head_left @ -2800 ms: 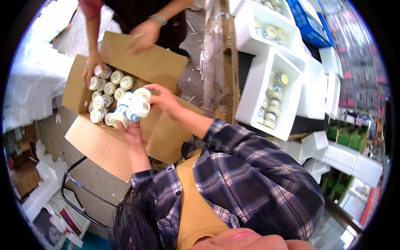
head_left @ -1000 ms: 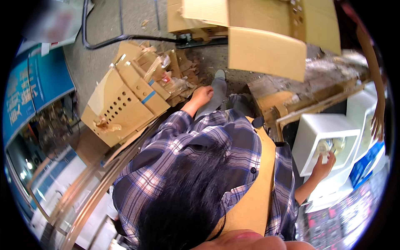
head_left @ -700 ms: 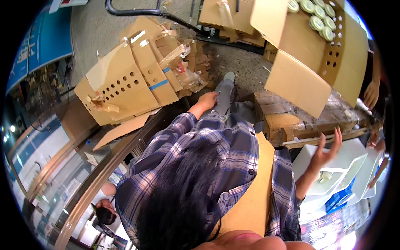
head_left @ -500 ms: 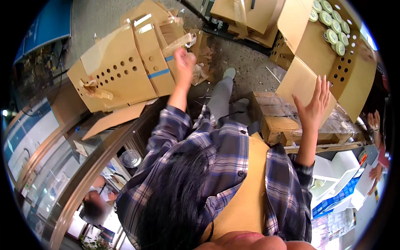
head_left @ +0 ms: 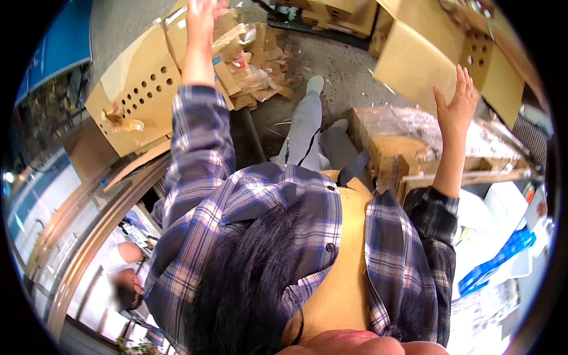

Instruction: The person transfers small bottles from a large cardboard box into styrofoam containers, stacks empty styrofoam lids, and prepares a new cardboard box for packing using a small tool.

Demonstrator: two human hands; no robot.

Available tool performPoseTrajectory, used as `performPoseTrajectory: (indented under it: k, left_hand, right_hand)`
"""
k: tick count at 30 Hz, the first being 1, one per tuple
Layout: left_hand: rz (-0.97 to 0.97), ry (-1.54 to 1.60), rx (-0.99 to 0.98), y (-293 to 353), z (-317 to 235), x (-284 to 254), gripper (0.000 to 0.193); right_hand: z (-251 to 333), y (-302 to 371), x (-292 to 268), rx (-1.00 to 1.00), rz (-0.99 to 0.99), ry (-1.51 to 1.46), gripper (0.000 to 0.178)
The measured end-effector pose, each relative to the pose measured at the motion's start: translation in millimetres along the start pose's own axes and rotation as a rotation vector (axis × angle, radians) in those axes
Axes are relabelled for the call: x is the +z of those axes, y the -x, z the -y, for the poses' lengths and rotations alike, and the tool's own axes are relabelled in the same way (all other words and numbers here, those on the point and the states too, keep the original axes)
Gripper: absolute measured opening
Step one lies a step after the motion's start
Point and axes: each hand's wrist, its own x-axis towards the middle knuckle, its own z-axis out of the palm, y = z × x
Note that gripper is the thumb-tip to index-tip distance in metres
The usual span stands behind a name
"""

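Observation:
My left hand reaches far forward at the top edge, over the flattened cardboard box with rows of round holes. The part of its fingers that shows looks spread, with nothing seen in them; the tips are cut off by the picture's edge. On the other side, my right hand is raised with fingers stretched out and nothing in it. It is beside the hanging flap of an open cardboard carton; I cannot tell whether they touch.
Torn cardboard and plastic scraps lie on the floor past my left arm. A plastic-wrapped wooden pallet stands right of my legs. Glass cases with a brown rail run along my left; another person is behind them. More cartons stand ahead.
My left hand has swung forward and left from a curled pose near the scraps. The right stays stretched out. My view has shifted, and the round lids in the carton have left it.

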Motion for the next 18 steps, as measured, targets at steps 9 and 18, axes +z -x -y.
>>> performPoseTrajectory:
  k: [9, 18]
  left_hand:
    - [1.181, -0.659, -0.45, 400.8, 94.9, 116.3, 0.035]
    - [1.835, -0.976, -0.229, 387.7, 95.3, 148.0, 0.042]
  right_hand:
    - [14.1, 217.1, -27.8, 0.113, 0.185, -0.339, 0.035]
    - [-20.4, 274.6, 47.6, 0.077, -0.045, -0.384, 0.021]
